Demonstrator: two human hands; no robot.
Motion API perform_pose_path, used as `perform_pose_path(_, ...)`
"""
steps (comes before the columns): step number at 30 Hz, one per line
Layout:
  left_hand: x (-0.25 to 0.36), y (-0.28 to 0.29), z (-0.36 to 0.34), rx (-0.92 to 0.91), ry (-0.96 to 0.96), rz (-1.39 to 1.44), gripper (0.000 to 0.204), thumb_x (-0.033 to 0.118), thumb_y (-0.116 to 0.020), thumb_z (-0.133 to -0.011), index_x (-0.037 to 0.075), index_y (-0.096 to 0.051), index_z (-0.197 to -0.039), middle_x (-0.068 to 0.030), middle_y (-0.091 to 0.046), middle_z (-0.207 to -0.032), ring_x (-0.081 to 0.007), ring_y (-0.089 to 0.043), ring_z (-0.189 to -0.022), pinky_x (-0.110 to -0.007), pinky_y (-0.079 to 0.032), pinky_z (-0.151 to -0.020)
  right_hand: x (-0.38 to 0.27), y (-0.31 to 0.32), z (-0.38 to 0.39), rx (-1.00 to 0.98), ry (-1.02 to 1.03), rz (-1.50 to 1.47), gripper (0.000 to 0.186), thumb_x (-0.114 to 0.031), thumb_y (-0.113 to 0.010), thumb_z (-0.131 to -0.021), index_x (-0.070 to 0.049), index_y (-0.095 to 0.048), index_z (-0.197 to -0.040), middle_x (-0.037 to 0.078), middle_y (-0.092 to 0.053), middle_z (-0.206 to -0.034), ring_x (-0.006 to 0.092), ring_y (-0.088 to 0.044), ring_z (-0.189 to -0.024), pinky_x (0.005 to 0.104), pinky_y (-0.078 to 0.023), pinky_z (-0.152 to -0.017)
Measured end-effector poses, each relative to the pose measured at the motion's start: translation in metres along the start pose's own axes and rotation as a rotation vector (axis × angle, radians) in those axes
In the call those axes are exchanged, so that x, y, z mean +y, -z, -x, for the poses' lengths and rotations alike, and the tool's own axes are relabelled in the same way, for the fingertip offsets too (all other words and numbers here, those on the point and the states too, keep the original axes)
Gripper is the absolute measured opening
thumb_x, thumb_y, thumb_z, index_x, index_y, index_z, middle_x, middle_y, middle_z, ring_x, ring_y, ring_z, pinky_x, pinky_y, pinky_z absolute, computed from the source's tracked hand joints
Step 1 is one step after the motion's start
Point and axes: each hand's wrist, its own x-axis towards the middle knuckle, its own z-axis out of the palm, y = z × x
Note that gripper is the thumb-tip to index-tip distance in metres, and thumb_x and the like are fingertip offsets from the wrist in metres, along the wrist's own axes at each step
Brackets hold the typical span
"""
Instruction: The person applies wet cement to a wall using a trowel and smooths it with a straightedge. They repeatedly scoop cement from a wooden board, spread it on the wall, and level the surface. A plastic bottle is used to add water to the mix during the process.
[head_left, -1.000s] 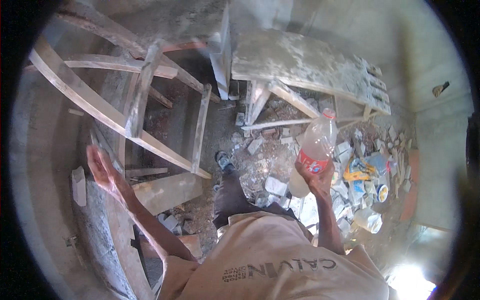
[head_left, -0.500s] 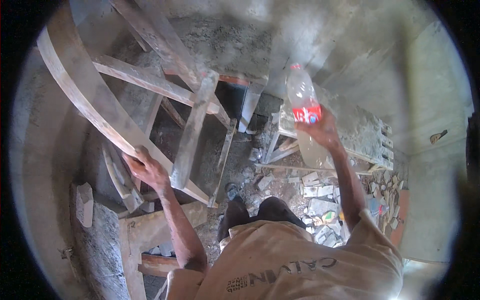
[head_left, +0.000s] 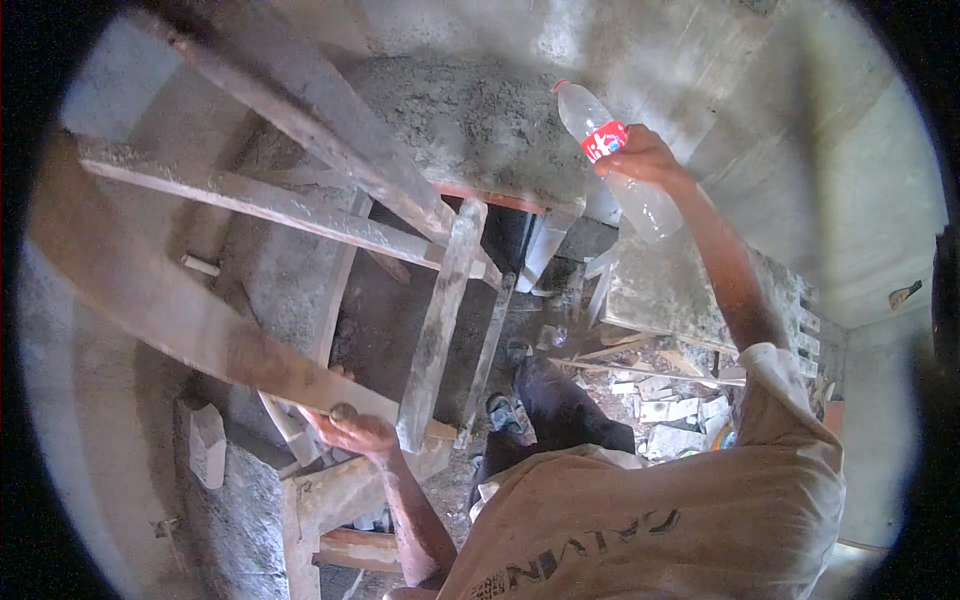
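Observation:
My right hand (head_left: 648, 157) is raised at the upper right, its fingers wrapped round a large clear plastic bottle (head_left: 602, 138). The bottle has a red cap and a red label, and it tilts with the cap toward the far left. At the lower left my left hand (head_left: 355, 430) grips the near end of a long, wide wooden plank (head_left: 230, 345). That plank runs off to the far left, its broad face partly toward me. Right beside the left hand stands an upright bar of a rough wooden frame (head_left: 440, 325).
A dusty wooden bench (head_left: 665, 290) stands on the right, with broken tile rubble (head_left: 675, 410) on the floor before it. Another wooden stand (head_left: 310, 510) is at the lower left, near a pale block (head_left: 207, 447). A long beam (head_left: 330, 130) slants across the upper left.
The bottle has gone farther up and tilts more to the left. The plank has turned to show more of its broad face, and my left hand now sits near its end. My view has shifted.

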Motion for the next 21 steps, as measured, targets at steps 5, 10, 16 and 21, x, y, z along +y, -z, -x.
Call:
perform_pose_path(5,0.008,0.0,-0.004,0.036,0.117,0.208,0.087,0.069,-0.046,-0.102,-0.012,-0.058,-0.131,-0.023,-0.07,-0.102,-0.0272,-0.07,-0.089,-0.041,-0.06,-0.082,-0.06,0.014,-0.046,-0.003,-0.069,0.159,0.049,-0.038,-0.086,-0.06,-0.006,-0.079,-0.096,0.019,-0.078,-0.092,0.0344,-0.077,-0.091,0.0423,-0.06,-0.083)
perform_pose_path(10,0.006,0.015,0.008,0.017,0.52,-0.001,0.074,0.057,-0.048,-0.101,-0.005,-0.052,-0.14,-0.0175,-0.067,-0.113,-0.0296,-0.068,-0.098,-0.044,-0.059,-0.092,-0.058,0.012,-0.121,0.028,0.134,0.195,0.049,-0.039,-0.085,-0.061,-0.008,-0.08,-0.098,0.02,-0.078,-0.095,0.0357,-0.077,-0.093,0.045,-0.06,-0.082)
perform_pose_path(16,0.031,0.02,-0.015,-0.091,0.215,-0.095,0.092,0.076,-0.03,-0.102,-0.001,-0.04,-0.151,-0.0197,-0.059,-0.134,-0.0366,-0.058,-0.126,-0.052,-0.05,-0.107,-0.045,0.009,-0.193,-0.022,0.215,0.173,0.052,-0.041,-0.085,-0.061,-0.008,-0.079,-0.1,0.019,-0.079,-0.096,0.0367,-0.077,-0.09,0.0464,-0.06,-0.081)
perform_pose_path(21,0.068,-0.003,-0.032,0.024,0.326,0.018,0.093,0.078,-0.029,-0.101,0.0,-0.044,-0.148,-0.0189,-0.061,-0.129,-0.0308,-0.062,-0.115,-0.045,-0.051,-0.1,-0.044,0.025,-0.219,0.022,0.196,0.244,0.05,-0.038,-0.085,-0.06,-0.008,-0.079,-0.1,0.019,-0.079,-0.095,0.0361,-0.077,-0.089,0.0461,-0.061,-0.08)
